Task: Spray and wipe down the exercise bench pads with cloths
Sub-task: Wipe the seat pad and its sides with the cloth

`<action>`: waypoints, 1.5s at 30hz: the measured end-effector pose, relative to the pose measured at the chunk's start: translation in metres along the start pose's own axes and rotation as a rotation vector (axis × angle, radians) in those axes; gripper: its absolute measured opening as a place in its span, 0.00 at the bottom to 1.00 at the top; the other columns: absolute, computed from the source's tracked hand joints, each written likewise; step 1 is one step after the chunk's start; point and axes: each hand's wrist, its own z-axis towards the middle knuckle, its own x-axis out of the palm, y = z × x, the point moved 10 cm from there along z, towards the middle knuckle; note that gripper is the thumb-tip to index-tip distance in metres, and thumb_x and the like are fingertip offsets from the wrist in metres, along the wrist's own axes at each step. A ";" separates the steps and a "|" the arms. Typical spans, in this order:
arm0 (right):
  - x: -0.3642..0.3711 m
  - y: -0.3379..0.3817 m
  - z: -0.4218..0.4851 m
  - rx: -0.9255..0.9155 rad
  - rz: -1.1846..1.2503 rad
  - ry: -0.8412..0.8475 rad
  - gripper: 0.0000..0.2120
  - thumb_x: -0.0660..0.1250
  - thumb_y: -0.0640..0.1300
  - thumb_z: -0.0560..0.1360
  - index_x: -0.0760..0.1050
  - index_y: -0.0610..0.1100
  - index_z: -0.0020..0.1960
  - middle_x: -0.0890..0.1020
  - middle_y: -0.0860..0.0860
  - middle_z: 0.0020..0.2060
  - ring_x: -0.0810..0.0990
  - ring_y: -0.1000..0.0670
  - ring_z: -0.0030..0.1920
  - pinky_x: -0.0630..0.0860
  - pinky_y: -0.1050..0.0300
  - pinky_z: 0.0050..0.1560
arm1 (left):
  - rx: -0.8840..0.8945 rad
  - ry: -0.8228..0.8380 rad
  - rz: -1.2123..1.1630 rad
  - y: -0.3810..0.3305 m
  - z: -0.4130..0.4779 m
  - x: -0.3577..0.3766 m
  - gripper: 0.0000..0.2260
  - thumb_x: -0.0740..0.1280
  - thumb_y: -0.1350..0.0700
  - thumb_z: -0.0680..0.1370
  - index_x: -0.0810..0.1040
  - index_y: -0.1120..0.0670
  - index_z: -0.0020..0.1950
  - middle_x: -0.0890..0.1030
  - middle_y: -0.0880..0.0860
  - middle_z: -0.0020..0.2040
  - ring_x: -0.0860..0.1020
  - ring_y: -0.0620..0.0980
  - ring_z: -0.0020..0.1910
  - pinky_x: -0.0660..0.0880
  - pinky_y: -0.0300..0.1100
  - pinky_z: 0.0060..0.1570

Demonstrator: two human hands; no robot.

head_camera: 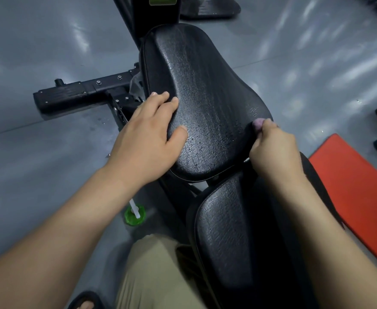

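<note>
Two black bench pads: seat pad (205, 103) ahead, back pad (223, 237) nearer. One red mat (357, 197), cut off at right. Two hands: left hand (147, 139) lies flat on the seat pad's left edge, right hand (274, 150) clenches one purple cloth (258, 124) at its right edge, cloth mostly hidden. One green bottle (135, 214) on the floor, partly hidden.

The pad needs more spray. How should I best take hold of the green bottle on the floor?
Grip the bottle round its green top, coming from above on the left: it seems upright, and the bench covers its right side.
</note>
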 end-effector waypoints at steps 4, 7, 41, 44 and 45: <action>0.000 0.019 -0.018 -0.080 -0.085 0.008 0.10 0.56 0.34 0.78 0.70 0.45 0.55 0.76 0.42 0.53 0.78 0.36 0.54 0.61 0.48 0.43 | 0.003 0.003 -0.001 0.001 -0.001 0.000 0.29 0.58 0.42 0.79 0.67 0.52 0.79 0.64 0.50 0.80 0.57 0.49 0.81 0.57 0.50 0.79; 0.003 0.009 0.009 -0.027 -0.089 0.019 0.12 0.57 0.32 0.78 0.73 0.41 0.57 0.79 0.38 0.57 0.76 0.35 0.57 0.61 0.51 0.46 | 0.002 0.005 -0.007 0.000 0.000 0.000 0.29 0.58 0.42 0.80 0.67 0.52 0.79 0.64 0.50 0.80 0.58 0.49 0.81 0.57 0.50 0.79; 0.008 0.060 0.031 -0.311 0.044 -0.057 0.11 0.55 0.35 0.72 0.73 0.44 0.49 0.80 0.43 0.52 0.76 0.38 0.59 0.67 0.53 0.56 | 0.006 -0.009 -0.008 -0.001 -0.001 0.000 0.28 0.58 0.44 0.80 0.68 0.52 0.79 0.65 0.51 0.79 0.58 0.50 0.80 0.58 0.49 0.79; 0.004 0.067 0.035 -0.293 0.070 -0.071 0.10 0.57 0.35 0.72 0.70 0.47 0.48 0.79 0.46 0.52 0.76 0.40 0.57 0.67 0.54 0.53 | -0.002 -0.016 -0.007 -0.001 0.000 -0.001 0.27 0.59 0.45 0.80 0.68 0.52 0.78 0.65 0.50 0.79 0.58 0.50 0.80 0.58 0.49 0.79; 0.005 0.069 0.019 -0.316 0.074 -0.077 0.11 0.56 0.36 0.71 0.71 0.48 0.50 0.78 0.46 0.54 0.76 0.40 0.59 0.70 0.52 0.55 | -0.005 -0.022 -0.009 -0.001 0.000 -0.001 0.27 0.59 0.45 0.80 0.68 0.52 0.78 0.65 0.51 0.79 0.59 0.50 0.80 0.58 0.49 0.78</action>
